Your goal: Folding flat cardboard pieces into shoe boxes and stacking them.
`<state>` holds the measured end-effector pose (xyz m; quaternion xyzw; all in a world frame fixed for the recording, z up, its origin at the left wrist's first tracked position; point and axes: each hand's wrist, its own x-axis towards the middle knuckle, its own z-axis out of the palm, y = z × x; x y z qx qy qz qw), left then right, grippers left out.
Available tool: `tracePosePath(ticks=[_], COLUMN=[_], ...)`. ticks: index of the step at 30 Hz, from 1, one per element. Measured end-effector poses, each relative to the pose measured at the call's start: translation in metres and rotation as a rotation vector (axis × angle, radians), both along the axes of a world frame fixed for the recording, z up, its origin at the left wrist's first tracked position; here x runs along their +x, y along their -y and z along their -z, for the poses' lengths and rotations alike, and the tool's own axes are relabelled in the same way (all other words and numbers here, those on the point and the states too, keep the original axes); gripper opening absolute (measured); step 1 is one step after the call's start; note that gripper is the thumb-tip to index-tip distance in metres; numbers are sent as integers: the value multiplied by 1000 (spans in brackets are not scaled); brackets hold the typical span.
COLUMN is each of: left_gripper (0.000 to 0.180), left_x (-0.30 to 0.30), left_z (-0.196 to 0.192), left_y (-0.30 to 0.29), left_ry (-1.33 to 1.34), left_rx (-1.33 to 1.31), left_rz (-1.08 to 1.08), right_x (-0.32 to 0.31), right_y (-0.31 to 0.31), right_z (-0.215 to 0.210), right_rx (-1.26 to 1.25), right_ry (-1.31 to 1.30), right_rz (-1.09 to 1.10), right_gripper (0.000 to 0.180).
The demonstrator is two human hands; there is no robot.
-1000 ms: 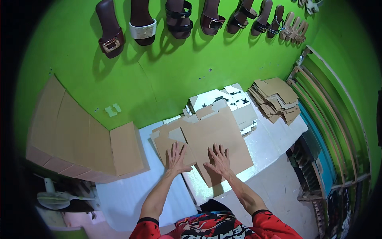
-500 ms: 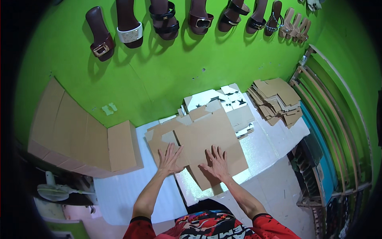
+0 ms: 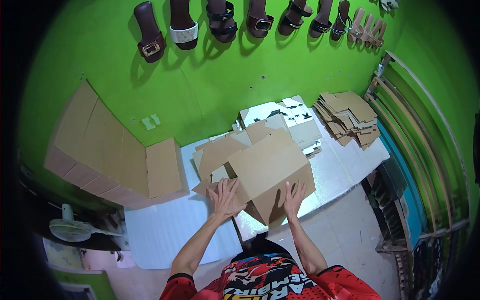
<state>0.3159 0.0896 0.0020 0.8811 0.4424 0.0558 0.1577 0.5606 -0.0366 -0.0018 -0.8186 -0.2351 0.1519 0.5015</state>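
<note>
A brown cardboard box blank (image 3: 267,162) lies on the white tabletop, bent along creases so that its near panel and left side flap tilt up. At the left flap, my left hand (image 3: 226,199) presses with its fingers spread and slightly bent. My right hand (image 3: 295,199) rests against the near panel on the right, fingers stretched out and apart, its shadow falling on the cardboard. Neither hand is wrapped round anything. Beneath the blank lie more flat cardboard pieces (image 3: 220,152), partly covered.
Finished brown boxes (image 3: 163,170) stand in a row at the left. White printed cardboard (image 3: 262,112) lies behind the blank, and a stack of flat cardboard (image 3: 352,117) sits at the far right. Sandals (image 3: 150,47) line the green wall. A fan (image 3: 70,229) stands lower left, a rack (image 3: 425,150) right.
The blank lay nearly flat before; now its near panel and left flap are bent upward. My right hand has shifted right, and the whole view has moved a little.
</note>
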Motion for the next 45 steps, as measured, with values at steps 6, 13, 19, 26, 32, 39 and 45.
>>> tracePosePath(ticks=[6, 13, 19, 26, 32, 39, 45], left_gripper=[125, 126, 123, 106, 104, 114, 117], left_x=[-32, -74, -100, -140, -176, -196, -190], left_z=[7, 19, -15, -15, -6, 5, 2], left_y=[45, 69, 86, 76, 67, 114, 148], left_ry=[15, 12, 136, 554, 643, 573, 853], left_rx=[27, 11, -27, -121, -472, -579, -1042], left_rz=[26, 36, -34, -192, -283, -283, -917], right_x=[36, 60, 47, 47, 35, 10, -25], right_y=[-4, -6, 20, 27, 15, 21, 30], right_z=[-11, -4, -28, -85, -107, -57, -61], right_rx=[-162, -393, -375, -144, -213, -445, -507], right_ry=[285, 232, 73, -420, -307, -408, -643], right_rz=[17, -277, -332, -557, -662, -753, -1038], right_gripper=[84, 93, 98, 89, 88, 84, 92])
